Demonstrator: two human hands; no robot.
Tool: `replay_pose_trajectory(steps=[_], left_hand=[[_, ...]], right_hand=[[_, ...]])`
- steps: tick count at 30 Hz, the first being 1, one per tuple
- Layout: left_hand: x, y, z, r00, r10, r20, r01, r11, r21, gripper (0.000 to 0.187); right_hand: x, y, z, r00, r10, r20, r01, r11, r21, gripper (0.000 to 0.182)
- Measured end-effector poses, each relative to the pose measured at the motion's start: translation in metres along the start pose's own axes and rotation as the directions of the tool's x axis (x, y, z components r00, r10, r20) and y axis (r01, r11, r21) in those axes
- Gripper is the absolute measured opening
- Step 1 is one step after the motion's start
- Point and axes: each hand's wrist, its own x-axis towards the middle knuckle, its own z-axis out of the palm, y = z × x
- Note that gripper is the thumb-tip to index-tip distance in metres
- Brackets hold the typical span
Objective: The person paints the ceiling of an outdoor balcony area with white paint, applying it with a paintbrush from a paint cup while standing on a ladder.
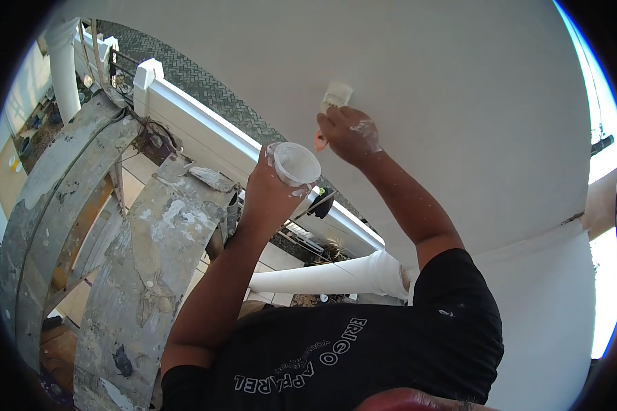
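Note:
My left hand (272, 193) is closed around a small clear plastic cup (299, 164), tilted so that its mouth shows. White paint or paste coats the cup's inside and smears its rim and my fingers. Up and to the right of it, my right hand (353, 135) grips a flat paintbrush (336, 96) with an orange handle end showing below the fingers. The brush's pale, slightly blurred head lies against or very close to a broad off-white surface (459, 137); contact cannot be told. White smears mark the back of my right hand.
Paint-spattered scaffold planks (164, 240) stand at left. Behind and below are a white-topped boundary wall (206, 109), a paved road (185, 65) and a white column (322, 275). A seam (528, 245) crosses the off-white surface at lower right.

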Motion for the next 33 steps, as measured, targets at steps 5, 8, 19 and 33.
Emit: replay_pose_trajectory(steps=[5,8,19,33], left_hand=[[0.001,0.002,-0.001,0.999,-0.042,-0.006,0.042,0.999,0.012,0.071],[0.000,-0.003,0.004,1.000,-0.010,0.005,0.010,1.000,0.022,0.072],[0.000,-0.008,0.003,0.999,0.031,-0.017,-0.029,0.998,0.062,0.077],[0.001,-0.008,0.005,1.000,0.019,-0.019,-0.019,1.000,0.020,0.072]], right_hand=[[-0.034,-0.019,0.012,0.970,0.209,0.122,-0.236,0.926,0.295,0.011],[-0.016,0.064,-0.060,0.874,0.481,-0.068,-0.457,0.861,0.224,0.011],[-0.078,-0.045,0.019,0.970,0.134,0.202,-0.169,0.972,0.165,0.014],[-0.056,0.058,-0.074,0.960,0.274,-0.065,-0.281,0.932,-0.229,0.018]])
